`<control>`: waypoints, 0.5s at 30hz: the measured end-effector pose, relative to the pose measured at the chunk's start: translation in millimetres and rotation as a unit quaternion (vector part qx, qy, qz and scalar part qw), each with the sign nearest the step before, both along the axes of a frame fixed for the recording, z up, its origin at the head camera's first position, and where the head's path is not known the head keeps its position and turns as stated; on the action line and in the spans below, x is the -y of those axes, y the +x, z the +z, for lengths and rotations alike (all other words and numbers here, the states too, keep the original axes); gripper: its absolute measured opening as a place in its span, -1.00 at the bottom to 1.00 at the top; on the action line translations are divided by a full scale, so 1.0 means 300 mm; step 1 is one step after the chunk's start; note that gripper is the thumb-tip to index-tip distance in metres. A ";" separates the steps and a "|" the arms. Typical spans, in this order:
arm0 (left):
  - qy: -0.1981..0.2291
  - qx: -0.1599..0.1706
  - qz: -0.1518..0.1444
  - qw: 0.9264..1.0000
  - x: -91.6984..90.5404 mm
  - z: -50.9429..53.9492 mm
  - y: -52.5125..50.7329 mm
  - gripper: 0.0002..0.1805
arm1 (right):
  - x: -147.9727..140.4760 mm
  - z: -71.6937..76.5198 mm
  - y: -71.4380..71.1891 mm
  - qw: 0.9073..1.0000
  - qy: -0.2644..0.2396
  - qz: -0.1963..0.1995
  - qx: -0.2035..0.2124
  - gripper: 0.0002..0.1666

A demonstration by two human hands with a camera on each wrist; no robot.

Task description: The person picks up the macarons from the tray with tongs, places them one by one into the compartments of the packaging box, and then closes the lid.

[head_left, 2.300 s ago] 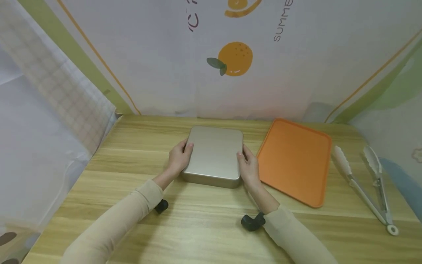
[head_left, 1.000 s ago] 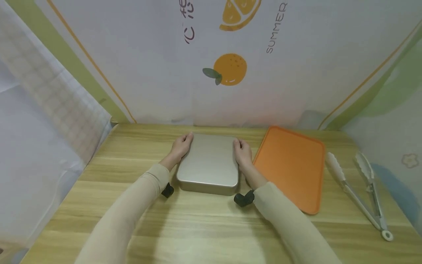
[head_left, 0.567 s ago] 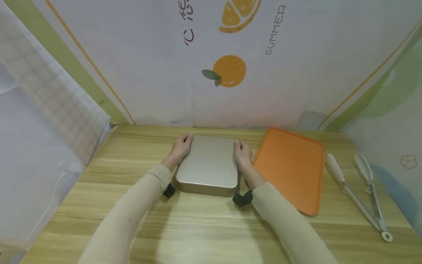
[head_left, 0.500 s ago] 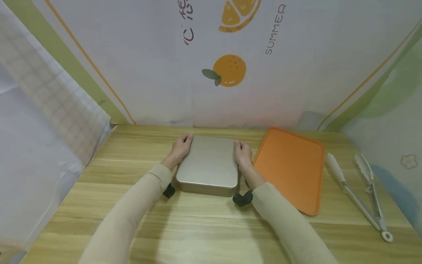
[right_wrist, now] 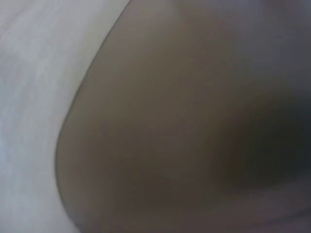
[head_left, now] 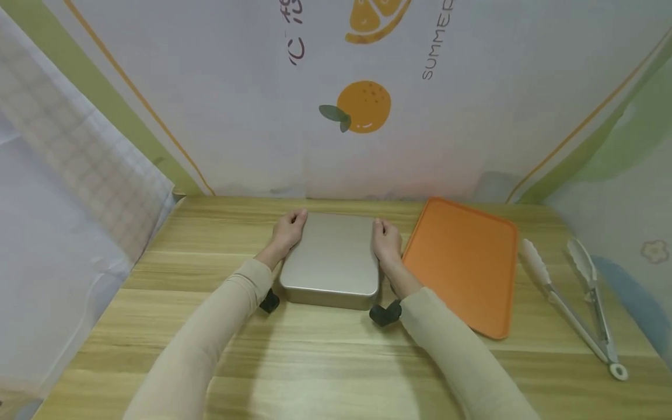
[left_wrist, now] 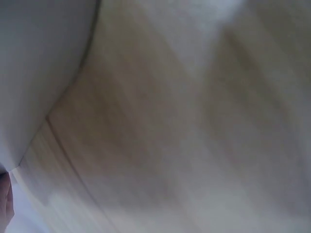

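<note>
A champagne-coloured metal baking pan (head_left: 331, 256) lies on the wooden table with its flat face up, in the middle of the head view. My left hand (head_left: 289, 230) grips its left side near the far corner, thumb along the upper edge. On the opposite side my right hand (head_left: 387, 240) holds the far right part in the same way. Most fingers of both hands are hidden. The left wrist view shows the pan's wall (left_wrist: 39, 73) close to the table; a blurred wall (right_wrist: 146, 121) fills much of the right wrist view. What lies beneath the pan is hidden.
An orange tray (head_left: 462, 262) lies just right of the pan, close to my right forearm. Further right are spread tongs (head_left: 598, 315) with white tips. A printed cloth (head_left: 252, 116) hangs behind the wooden table (head_left: 325, 361). Black wrist mounts (head_left: 385, 313) sit under both forearms.
Since the earliest frame both hands have shifted to the pan's far corners. The pan sits slightly further left relative to the tray. In the last half second only the head view has shifted slightly.
</note>
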State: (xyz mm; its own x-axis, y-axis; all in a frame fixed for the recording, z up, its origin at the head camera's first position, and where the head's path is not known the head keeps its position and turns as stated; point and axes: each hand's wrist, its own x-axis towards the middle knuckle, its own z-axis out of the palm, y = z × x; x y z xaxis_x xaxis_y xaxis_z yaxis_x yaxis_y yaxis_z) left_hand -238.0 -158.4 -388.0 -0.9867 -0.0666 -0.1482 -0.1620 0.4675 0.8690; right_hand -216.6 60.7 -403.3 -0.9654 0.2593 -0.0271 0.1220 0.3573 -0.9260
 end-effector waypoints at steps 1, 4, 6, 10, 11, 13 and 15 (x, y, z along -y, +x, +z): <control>0.000 0.001 0.000 1.000 0.001 0.000 0.000 -0.43 | 0.001 -0.001 0.000 1.000 0.000 -0.001 0.000 -0.59; 0.004 0.007 -0.003 1.000 0.006 -0.003 -0.001 -0.43 | 0.004 -0.003 0.001 1.000 0.000 -0.005 0.000 -0.59; 0.012 0.016 -0.004 1.000 0.008 -0.004 -0.001 -0.42 | 0.007 -0.003 0.001 1.000 -0.003 -0.007 -0.002 -0.59; 0.029 0.033 -0.007 0.999 0.013 -0.005 -0.002 -0.40 | 0.012 -0.002 0.005 1.000 -0.012 -0.006 0.001 -0.57; 0.032 0.036 -0.006 0.999 0.014 -0.005 -0.002 -0.40 | 0.013 -0.001 0.006 1.000 -0.013 -0.006 0.002 -0.56; 0.035 0.038 -0.004 0.999 0.016 -0.004 0.000 -0.40 | 0.014 -0.001 0.007 1.000 -0.017 -0.004 0.004 -0.55; 0.038 0.038 -0.003 0.999 0.017 -0.004 0.001 -0.41 | 0.014 -0.002 0.005 1.000 -0.017 -0.004 0.004 -0.54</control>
